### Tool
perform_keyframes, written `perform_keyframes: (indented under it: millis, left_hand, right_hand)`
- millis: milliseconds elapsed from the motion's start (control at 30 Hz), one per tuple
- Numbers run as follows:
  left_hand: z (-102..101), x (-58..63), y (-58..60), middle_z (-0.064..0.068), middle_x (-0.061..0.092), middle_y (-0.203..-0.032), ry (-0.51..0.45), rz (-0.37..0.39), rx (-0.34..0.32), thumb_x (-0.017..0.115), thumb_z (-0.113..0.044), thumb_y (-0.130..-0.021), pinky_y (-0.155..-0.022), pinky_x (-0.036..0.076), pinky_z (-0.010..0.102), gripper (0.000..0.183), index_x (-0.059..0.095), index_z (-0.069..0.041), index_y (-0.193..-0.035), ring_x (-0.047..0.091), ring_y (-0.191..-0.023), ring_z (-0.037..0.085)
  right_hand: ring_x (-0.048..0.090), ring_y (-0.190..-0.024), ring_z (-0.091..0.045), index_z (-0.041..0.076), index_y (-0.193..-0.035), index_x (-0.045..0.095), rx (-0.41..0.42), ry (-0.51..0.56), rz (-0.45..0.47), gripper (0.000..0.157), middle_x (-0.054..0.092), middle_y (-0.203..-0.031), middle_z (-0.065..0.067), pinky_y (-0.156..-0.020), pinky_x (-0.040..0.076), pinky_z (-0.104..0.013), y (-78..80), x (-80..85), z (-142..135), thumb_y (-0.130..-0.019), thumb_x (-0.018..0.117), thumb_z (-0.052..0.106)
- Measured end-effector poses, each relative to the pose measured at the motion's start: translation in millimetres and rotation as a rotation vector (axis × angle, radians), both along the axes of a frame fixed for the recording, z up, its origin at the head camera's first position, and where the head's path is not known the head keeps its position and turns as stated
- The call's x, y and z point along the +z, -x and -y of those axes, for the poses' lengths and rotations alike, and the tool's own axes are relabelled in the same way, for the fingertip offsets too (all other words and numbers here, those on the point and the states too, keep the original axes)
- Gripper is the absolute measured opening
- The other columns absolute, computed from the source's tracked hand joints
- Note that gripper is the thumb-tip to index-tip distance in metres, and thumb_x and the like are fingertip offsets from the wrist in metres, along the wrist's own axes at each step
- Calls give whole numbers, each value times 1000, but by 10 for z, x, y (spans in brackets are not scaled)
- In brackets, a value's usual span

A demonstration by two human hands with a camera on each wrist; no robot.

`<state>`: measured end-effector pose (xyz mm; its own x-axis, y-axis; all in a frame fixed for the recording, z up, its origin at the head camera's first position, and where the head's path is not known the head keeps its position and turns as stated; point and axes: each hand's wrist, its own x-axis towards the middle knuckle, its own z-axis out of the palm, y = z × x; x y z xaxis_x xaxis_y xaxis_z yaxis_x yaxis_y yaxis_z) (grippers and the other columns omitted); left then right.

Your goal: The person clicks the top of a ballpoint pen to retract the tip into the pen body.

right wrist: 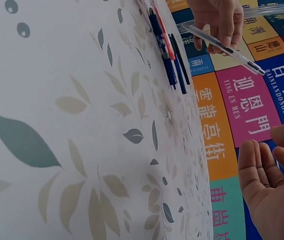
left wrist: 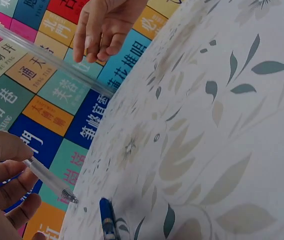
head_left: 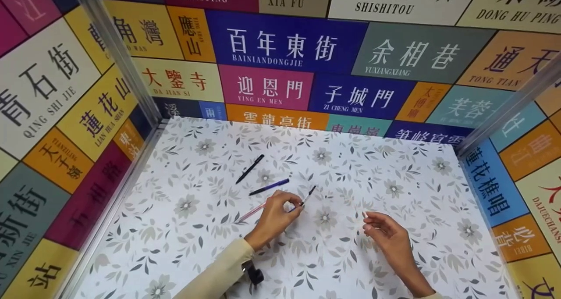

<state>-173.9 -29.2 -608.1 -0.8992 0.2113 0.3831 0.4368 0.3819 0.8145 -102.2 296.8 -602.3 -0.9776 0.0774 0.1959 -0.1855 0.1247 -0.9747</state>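
Note:
My left hand (head_left: 275, 216) pinches a clear-barrelled pen (head_left: 309, 194) between thumb and fingers, above the table. In the left wrist view the pen (left wrist: 52, 181) slants down from the fingertips. Under the hand lies a blue pen (left wrist: 107, 219), mostly hidden in the head view. A pink pen (head_left: 252, 212) lies beside the left hand, its far end covered by it. Farther off rest a blue-and-black pen (head_left: 269, 187) and a black pen (head_left: 250, 169). My right hand (head_left: 390, 235), fingers loosely bent, hovers at the right and holds nothing.
A white cloth with grey flowers and leaves (head_left: 368, 158) covers the table. Panels of colourful street-name signs (head_left: 287, 40) stand at the back and both sides, with clear edging strips (head_left: 118, 58) at the corners. A small black device (head_left: 253, 273) sits at the left wrist.

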Motion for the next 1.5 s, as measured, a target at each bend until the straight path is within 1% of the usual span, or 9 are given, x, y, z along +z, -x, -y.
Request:
perform_keyframes:
  millis: [167,300,400,533,667,833,1100,1333,1500]
  left_hand:
    - [100,-25,35,2,78,-90,-4,0,16,85,-3,-89,-89,57,48,12,82,-7,-100,69,-95,24]
    - [187,-43,59,0,78,-89,18,-25,33,85,-2,-87,-89,56,43,12,81,-8,-97,70,-94,26]
    - [255,-54,71,-1,78,-88,35,-32,42,85,-2,-88,-88,55,40,11,81,-8,-96,70,-94,29]
    - [347,-73,87,0,78,-88,56,-50,61,83,-3,-87,-83,56,36,11,81,-8,-96,69,-92,28]
    - [439,-91,103,2,77,-89,65,-65,96,82,-2,-86,-81,58,36,12,82,-8,-96,69,-91,24]
    - [551,-139,127,2,77,-88,73,-56,117,81,-1,-86,-82,56,37,10,80,-7,-95,69,-91,26]
    - [685,-195,171,0,78,-90,121,2,175,88,-7,-90,-88,57,44,9,82,-10,-96,69,-93,24]
    - [866,-256,191,3,78,-92,162,-37,219,85,-1,-86,-87,56,46,14,82,-7,-99,70,-95,27]
    - [1019,-290,194,2,78,-92,153,-38,247,83,-1,-85,-88,56,46,15,83,-7,-99,70,-97,26]
  right_hand:
    - [77,-87,-21,-20,-125,68,-38,-14,14,33,75,-107,-27,-77,63,-28,2,-36,-72,-94,76,-17]
    - [78,-88,-25,-23,-123,66,-55,5,32,32,77,-104,-18,-79,63,-27,3,-57,-113,-94,75,-18]
    - [79,-91,-23,-23,-122,66,-66,7,37,30,78,-103,-13,-81,63,-26,5,-68,-139,-94,75,-18]
    - [77,-93,-13,-22,-121,67,-83,-32,31,28,77,-105,-19,-82,63,-25,5,-68,-174,-93,73,-22]
    - [76,-94,-10,-19,-121,69,-96,-66,37,27,75,-108,-27,-83,63,-25,1,-60,-210,-94,71,-23]
    - [78,-98,-13,-14,-120,72,-115,-59,58,26,75,-110,-27,-83,63,-25,-5,-56,-253,-94,73,-19]
    - [78,-93,-14,-17,-118,72,-117,-22,39,25,76,-106,-27,-81,63,-26,-8,-82,-301,-93,75,-19]
    - [78,-95,-14,-24,-121,66,-111,1,45,28,78,-105,-17,-82,63,-26,-20,-87,-304,-93,74,-20]
    - [79,-96,-18,-20,-119,69,-119,-12,59,26,78,-106,-16,-83,64,-27,-26,-83,-320,-94,75,-18]
